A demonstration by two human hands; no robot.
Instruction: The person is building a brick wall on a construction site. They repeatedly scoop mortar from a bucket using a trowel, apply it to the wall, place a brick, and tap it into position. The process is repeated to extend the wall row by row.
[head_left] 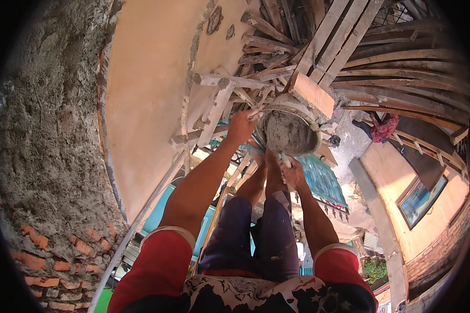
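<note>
A round bucket (315, 136) full of wet grey mortar (287, 131) is in front of me, above my feet. My left hand (244, 126) is closed on the left edge of the bucket, where its rim and handle meet; the exact hold is hard to make out. Below the bucket's near edge, my right hand (293, 174) is wrapped round the pale handle of a tool (285, 160), which looks like a trowel. Its blade does not show. An orange brick (312, 95) lies on planks just beyond the bucket's far right rim.
A rough, partly plastered brick wall (52, 130) rises at left beside a smooth tan wall (146, 94). Wooden planks and poles (402, 78) crowd the far side. I stand high on scaffolding; far below at right is another person in a checked shirt (384, 128).
</note>
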